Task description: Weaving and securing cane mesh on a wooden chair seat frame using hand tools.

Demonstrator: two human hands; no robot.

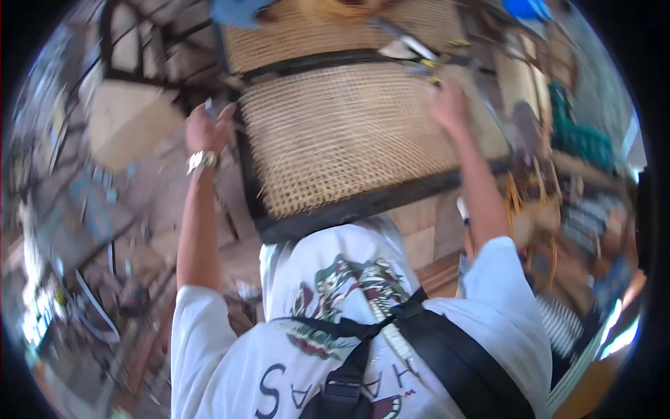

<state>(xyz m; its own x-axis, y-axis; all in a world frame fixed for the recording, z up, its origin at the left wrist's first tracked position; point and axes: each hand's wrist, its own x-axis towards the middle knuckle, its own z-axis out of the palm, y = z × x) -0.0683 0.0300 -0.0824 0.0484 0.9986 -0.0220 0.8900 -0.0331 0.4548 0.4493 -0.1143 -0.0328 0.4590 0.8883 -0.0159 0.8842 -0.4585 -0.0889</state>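
Right hand (449, 106) half-curled by my cane panel (335, 133), left hand (207, 133) half-open, holds I cannot tell, long axis left-to-right, right end angled away.

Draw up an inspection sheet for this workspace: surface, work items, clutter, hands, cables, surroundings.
Surface: brown floor, littered, blurred.
Work items: woven cane panel on a dark frame, strand ends ragged along its left edge; slender pale tool beyond the right hand.
Clutter: pale board at upper left; scattered pieces too blurred to name.
Hands: left hand beside the frame's left edge, right hand over the panel's far right part; grips unclear.
Cables: nothing seen for certain.
Surroundings: green object at right, kind unclear.
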